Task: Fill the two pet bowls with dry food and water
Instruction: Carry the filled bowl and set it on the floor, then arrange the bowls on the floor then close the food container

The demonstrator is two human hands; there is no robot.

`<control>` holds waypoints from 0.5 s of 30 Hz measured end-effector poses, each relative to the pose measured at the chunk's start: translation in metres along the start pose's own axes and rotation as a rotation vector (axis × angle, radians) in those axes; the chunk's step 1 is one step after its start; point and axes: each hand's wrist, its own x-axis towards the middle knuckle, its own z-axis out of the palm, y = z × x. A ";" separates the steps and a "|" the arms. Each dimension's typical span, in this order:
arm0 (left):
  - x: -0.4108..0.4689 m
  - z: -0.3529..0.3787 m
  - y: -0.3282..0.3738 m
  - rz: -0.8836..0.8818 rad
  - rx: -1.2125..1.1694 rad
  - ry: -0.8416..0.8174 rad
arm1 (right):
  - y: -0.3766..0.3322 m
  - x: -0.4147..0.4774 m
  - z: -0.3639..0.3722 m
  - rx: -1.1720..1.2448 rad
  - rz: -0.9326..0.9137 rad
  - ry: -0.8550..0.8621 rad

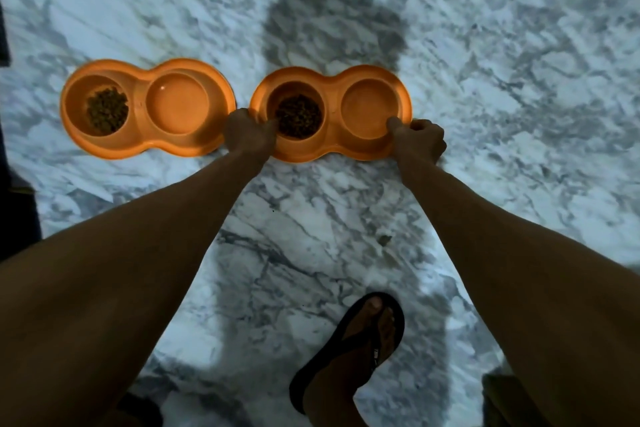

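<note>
Both hands clench the near rim of the right orange double bowl (330,149), left hand (247,130), right hand (420,140), beside its twin (145,146) on the marble floor (519,80)

Fingers (424,126) curl under the right bowl's rim (398,152), hidden.

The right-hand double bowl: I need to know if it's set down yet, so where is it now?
In the head view, the right-hand double bowl sits on the marble floor, beside the other double bowl, gripped at its ends by the left hand and right hand.
</note>
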 end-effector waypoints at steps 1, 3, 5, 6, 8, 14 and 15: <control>0.000 0.000 0.000 -0.003 0.015 0.004 | 0.001 0.001 0.001 -0.003 -0.001 -0.002; -0.001 0.000 0.000 -0.012 0.013 0.007 | 0.001 0.002 0.002 -0.017 -0.002 -0.014; -0.003 0.000 0.004 -0.025 -0.016 -0.001 | 0.001 0.003 0.000 -0.037 0.000 -0.037; -0.005 -0.001 0.005 -0.045 -0.044 -0.015 | 0.000 0.003 -0.002 -0.047 0.001 -0.054; -0.016 -0.007 0.014 -0.097 -0.086 -0.061 | -0.006 -0.001 -0.008 -0.059 0.016 -0.089; -0.073 -0.070 0.065 -0.080 0.008 -0.001 | -0.066 -0.049 -0.046 -0.079 0.034 -0.148; -0.085 -0.086 0.074 -0.079 0.011 0.008 | -0.083 -0.064 -0.056 -0.074 0.026 -0.156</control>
